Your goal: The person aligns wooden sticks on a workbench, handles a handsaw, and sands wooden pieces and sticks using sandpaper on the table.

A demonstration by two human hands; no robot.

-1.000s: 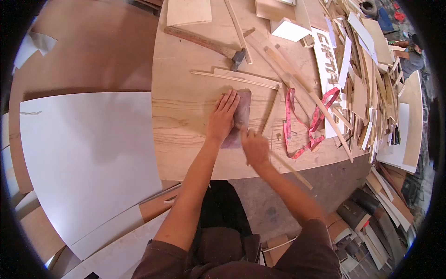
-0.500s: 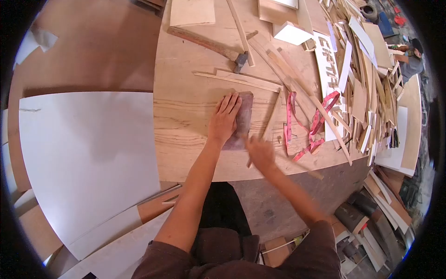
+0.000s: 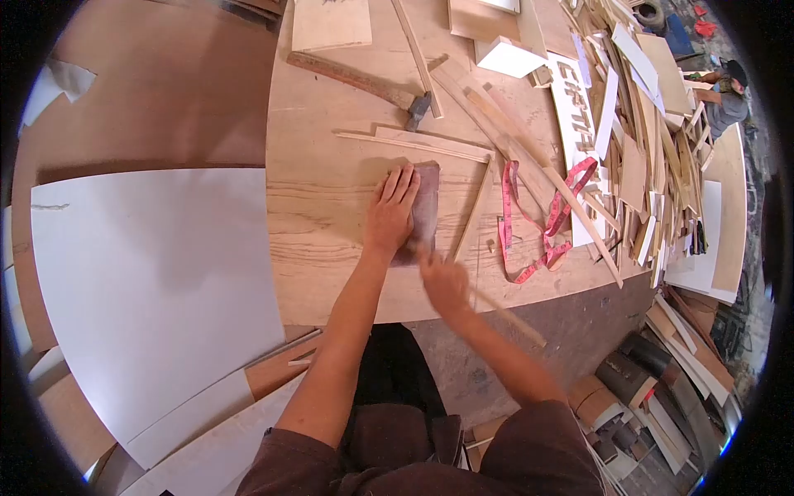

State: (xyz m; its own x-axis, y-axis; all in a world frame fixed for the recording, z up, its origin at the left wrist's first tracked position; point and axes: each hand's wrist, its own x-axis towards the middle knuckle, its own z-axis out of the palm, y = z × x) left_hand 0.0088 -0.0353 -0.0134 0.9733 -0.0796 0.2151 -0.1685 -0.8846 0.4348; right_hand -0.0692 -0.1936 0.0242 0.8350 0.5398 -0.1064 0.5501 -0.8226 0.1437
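My left hand (image 3: pixel 389 217) lies with outstretched fingers on the left edge of a dark brownish sheet that looks like sandpaper (image 3: pixel 427 198), pressing it against the wooden tabletop. A thin wooden strip (image 3: pixel 509 317) is gripped in my right hand (image 3: pixel 445 281), which is smeared by motion. The strip's long end sticks out to the lower right past the table's front edge. Its other end is near the sheet's lower right part; whether it touches cannot be made out. Beside the sheet, a thin wooden stick (image 3: pixel 473 207) slants across the table.
A hammer (image 3: pixel 418 111) rests farther back. To the right lie a pink measuring tape (image 3: pixel 506 223), long wooden strips and a white board with cut letters (image 3: pixel 576 107). Scrap wood (image 3: pixel 637 165) is piled beyond. A large white panel (image 3: pixel 157 289) is at left. Another person (image 3: pixel 728 107) is far right.
My right hand has shifted a little left and down with the wooden strip, whose outer end swings lower. My left hand stays on the sheet. The whole view has shifted slightly.
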